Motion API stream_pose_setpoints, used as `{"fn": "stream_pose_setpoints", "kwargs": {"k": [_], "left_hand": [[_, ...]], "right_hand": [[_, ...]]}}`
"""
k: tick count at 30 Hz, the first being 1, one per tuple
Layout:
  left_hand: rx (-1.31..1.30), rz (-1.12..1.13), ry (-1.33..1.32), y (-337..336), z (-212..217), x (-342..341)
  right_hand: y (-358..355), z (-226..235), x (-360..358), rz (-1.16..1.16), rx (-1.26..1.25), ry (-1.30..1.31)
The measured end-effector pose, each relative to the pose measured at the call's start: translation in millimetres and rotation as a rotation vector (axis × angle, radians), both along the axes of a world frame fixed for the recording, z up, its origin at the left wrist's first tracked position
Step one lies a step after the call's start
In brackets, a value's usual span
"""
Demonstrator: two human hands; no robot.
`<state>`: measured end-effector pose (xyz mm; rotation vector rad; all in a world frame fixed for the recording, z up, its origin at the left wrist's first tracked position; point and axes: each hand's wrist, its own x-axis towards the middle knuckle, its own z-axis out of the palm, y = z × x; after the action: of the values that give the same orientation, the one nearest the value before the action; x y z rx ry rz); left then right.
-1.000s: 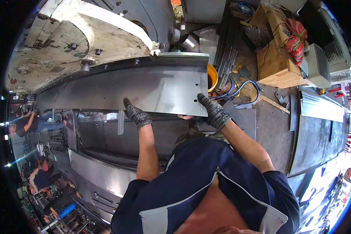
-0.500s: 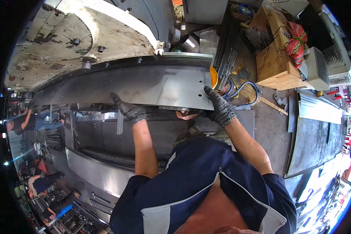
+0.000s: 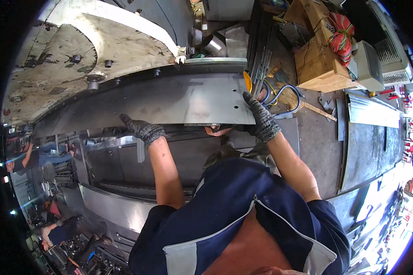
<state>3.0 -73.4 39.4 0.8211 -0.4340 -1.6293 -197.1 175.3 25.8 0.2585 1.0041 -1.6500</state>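
A long grey sheet-metal strip [image 3: 170,98] lies across in front of me, with small holes near its right end. My left hand [image 3: 143,130], in a grey knitted glove, grips its near edge left of the middle, thumb on top and fingers hidden underneath. At the right end my right hand [image 3: 264,120], gloved alike, is closed round the near corner, its thumb on the upper face. Along its far side the strip sits against a large worn, cream-painted machine [image 3: 55,59] with bolts.
Below the strip is a dark metal bed [image 3: 179,158]. Another person [image 3: 25,158] stands by the strip's left end. To the right are a wooden cabinet [image 3: 323,64], a broom [image 3: 314,111], a blue hose [image 3: 280,98] and stacked metal sheets [image 3: 367,151]. More people work at lower left.
The view has shifted a little. The strip's near right corner sits slightly further right against the machine, and my left hand is slightly further left. Both hands keep their grip.
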Motion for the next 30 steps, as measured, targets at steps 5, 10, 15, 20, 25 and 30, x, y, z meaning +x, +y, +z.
{"fn": "stream_pose_setpoints", "kwargs": {"k": [5, 10, 15, 20, 25, 30], "left_hand": [[0.041, 0.064, -0.043, 8, 18, -14], [0.071, -0.201, 0.165, -17, -30, 19], [-0.135, -0.328, -0.171, -29, -91, 47], [-0.278, -0.316, -0.369, -27, -78, 44], [0.207, -0.302, 0.368, -4, -19, 12], [0.278, -0.114, 0.089, 8, -24, 11]], "right_hand": [[-5, -9, -9, 0.022, -0.099, -0.07], [-14, -22, -23, -0.094, -0.249, -0.223], [-17, -53, -19, -0.097, 0.244, 0.157], [-27, -22, -32, 0.036, 0.303, 0.07], [-13, -67, -36, 0.016, 0.327, 0.155], [-10, -54, -18, -0.002, 0.352, 0.213]]}}
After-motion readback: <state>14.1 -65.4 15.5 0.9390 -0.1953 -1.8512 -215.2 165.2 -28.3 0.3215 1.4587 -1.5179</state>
